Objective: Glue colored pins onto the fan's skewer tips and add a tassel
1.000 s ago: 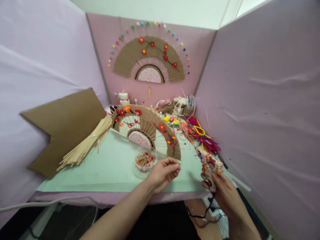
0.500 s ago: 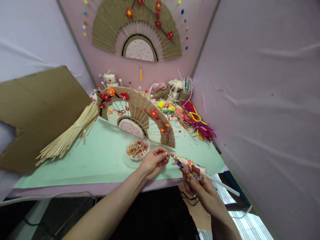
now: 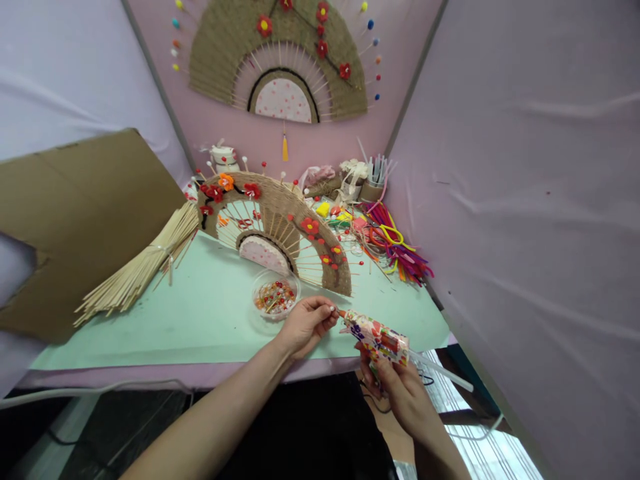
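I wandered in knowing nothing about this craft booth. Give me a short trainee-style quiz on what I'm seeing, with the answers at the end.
1. Open question: What does each hand hold?
2. True or false: From the wearer's view, the bundle of sticks lies to the left of the tub of beads.
3. Multiple choice: What colour is the tassel below the wall fan? (a) blue (b) yellow (c) green

Key:
1. The right hand holds a glue gun; the left hand pinches a small white piece near the nozzle.
2. True.
3. b
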{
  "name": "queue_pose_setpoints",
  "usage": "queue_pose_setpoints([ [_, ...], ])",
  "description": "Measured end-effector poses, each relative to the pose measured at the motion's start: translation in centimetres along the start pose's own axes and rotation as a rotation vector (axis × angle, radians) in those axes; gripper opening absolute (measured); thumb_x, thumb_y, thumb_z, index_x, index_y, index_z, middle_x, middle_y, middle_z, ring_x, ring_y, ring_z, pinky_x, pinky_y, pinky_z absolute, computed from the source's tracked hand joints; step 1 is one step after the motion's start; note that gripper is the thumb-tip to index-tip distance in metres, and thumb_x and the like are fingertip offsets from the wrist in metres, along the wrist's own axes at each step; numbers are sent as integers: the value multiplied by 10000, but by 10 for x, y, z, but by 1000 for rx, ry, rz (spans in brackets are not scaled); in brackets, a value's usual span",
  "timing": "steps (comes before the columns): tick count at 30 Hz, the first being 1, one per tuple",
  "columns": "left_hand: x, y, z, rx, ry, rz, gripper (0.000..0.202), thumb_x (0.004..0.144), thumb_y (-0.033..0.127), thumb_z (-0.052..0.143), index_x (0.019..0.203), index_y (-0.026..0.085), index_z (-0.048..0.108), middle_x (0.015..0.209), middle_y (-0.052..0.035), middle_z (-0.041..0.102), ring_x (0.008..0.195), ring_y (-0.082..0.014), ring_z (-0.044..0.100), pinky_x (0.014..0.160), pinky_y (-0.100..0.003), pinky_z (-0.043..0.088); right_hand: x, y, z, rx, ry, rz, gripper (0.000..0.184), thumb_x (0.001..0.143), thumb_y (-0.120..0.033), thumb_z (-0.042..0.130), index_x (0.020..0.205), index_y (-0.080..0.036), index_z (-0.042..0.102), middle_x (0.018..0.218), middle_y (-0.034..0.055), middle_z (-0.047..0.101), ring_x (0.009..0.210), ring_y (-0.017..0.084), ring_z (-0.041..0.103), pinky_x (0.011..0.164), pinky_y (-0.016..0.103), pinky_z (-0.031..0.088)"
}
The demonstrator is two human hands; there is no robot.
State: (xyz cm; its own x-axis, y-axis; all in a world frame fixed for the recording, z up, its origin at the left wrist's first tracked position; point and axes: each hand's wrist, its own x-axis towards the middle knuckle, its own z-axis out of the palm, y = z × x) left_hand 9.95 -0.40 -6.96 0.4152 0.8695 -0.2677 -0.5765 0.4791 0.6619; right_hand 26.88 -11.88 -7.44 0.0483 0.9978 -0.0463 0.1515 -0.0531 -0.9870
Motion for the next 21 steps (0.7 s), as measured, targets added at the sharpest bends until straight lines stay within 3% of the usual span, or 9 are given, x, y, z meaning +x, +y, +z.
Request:
queue_pose_setpoints([
  [3,0,0,1,14,-1,32,361,443,307,919,611,120,659,653,-2,624,579,-61,517,578,-197,416,0,3,-2,-8,-106,23,433,922,-540,433,728,-184,587,634,-4,523,558,122,458,537,254,400],
  [10,2,-2,-1,33,-84,116,280,521,294,885,606,129,675,630,3,581,567,-64,449,563,-220,345,1,4,-2,-42,-99,43,433,924,-558,408,758,-194,574,640,-9,512,558,128,450,539,260,384],
  [21,1,-1,2,58,-77,121,317,498,328,894,568,123,663,611,1,569,561,-67,440,572,-227,323,2,-1,-1,-121,-102,53,490,922,-595,368,804,-178,595,578,-11,499,518,123,454,511,247,395],
])
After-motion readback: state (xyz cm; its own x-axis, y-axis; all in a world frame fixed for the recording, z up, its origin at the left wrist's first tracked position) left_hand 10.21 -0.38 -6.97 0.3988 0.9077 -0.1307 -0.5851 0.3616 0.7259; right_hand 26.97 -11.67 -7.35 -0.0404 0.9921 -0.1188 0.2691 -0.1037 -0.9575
